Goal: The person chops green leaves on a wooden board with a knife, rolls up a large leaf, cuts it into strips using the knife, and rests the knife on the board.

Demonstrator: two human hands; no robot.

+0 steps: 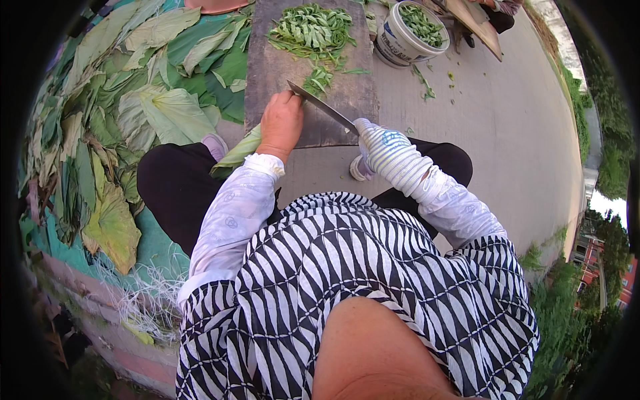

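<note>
My bare left hand (283,120) grips a bundle of large green leaves (245,147) at the near left edge of a wooden board (345,105). The bundle trails back past my wrist toward my left knee. In my gloved right hand (385,147) is a broad-bladed knife (322,106), its blade slanting across the board to the fingers of my left hand. Just beyond the blade lie a few cut green strips (318,80). A larger heap of shredded leaves (312,27) covers the far part of the board.
A white plastic bucket (397,45) holding shredded leaves stands right of the board, with scraps (425,85) on the concrete. Large loose leaves (165,112) spread over a green sheet (160,240) at left, near white string (150,295). Another person's board (475,27) is at upper right.
</note>
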